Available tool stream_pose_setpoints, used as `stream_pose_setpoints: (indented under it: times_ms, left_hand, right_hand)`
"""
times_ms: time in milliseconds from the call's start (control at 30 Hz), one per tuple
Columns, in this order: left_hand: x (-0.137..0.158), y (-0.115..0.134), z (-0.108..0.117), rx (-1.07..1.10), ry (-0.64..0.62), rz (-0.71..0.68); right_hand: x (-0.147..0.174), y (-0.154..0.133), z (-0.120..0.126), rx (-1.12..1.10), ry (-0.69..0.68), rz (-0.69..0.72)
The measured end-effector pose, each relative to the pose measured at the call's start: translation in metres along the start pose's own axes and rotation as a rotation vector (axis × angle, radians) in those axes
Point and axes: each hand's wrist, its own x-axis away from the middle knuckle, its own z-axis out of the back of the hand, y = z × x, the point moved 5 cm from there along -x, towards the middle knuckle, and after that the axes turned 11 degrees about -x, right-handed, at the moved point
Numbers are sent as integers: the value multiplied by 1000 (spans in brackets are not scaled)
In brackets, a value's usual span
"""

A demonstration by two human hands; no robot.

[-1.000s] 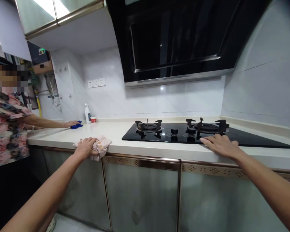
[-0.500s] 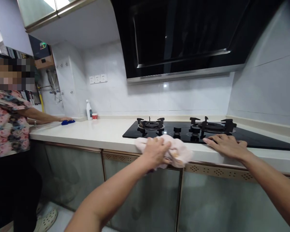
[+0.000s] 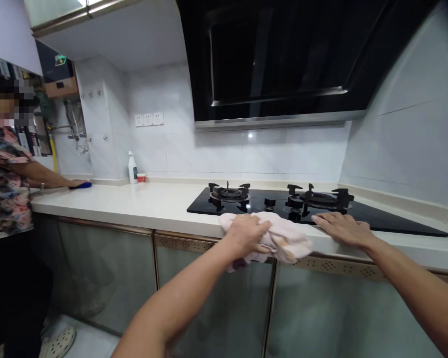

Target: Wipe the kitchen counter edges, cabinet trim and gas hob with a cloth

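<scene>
Pale pink, crumpled fabric cloth (image 3: 285, 236) has moved from the left of the frame to its centre, so the work is now before the stove.
I see my left hand (image 3: 246, 233) with fingers curled around it, at the front edge of the white, smooth counter (image 3: 160, 204); my right hand (image 3: 343, 229) lies flat and empty near the black glass gas stove (image 3: 384, 219), obstructing the edge at right. At left, another person's hand (image 3: 73, 184) touches a dark blue cloth (image 3: 82, 186), apart from a white plastic bottle (image 3: 133, 169).
</scene>
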Motion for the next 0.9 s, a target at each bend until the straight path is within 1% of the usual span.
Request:
stream_pose_setpoints:
  times_ms: [100, 200, 267, 333, 400, 467, 500, 567, 633, 700, 733, 800, 833, 900]
  left_hand:
    - [57, -63, 0, -32, -28, 101]
    - [123, -134, 8, -67, -89, 214]
    - [166, -182, 16, -120, -156, 332]
    - [203, -225, 25, -195, -265, 453]
    - [232, -256, 34, -258, -372, 552]
    - [249, -273, 43, -308, -442, 622]
    - [253, -276, 47, -327, -467, 644]
    - [254, -276, 51, -357, -500, 664]
    - [245, -267, 52, -382, -504, 653]
    - [226, -249, 48, -395, -491, 600]
    - [213, -237, 45, -392, -483, 557]
    - [178, -204, 37, -359, -450, 459]
    - [158, -183, 33, -331, -424, 404]
    - [114, -138, 27, -277, -331, 322]
  right_hand:
    - [1, -1, -2, -56, -58, -16]
    - [3, -2, -1, -63, -57, -7]
    - [3, -2, -1, -71, -56, 3]
    - [4, -3, 0, -86, -54, 12]
    - [5, -5, 0, -100, -45, 17]
    - [6, -7, 2, -105, -35, 15]
    - [7, -9, 3, -106, -30, 14]
    - [9, -12, 5, -110, -19, 14]
    - [11, -16, 8, -119, -12, 19]
    - [13, -19, 10, -128, -12, 21]
    - [13, -20, 11, -131, -14, 22]
    - [14, -21, 13, -139, -17, 23]
    - [15, -21, 13, -143, -19, 23]
    - [15, -22, 13, -148, -22, 24]
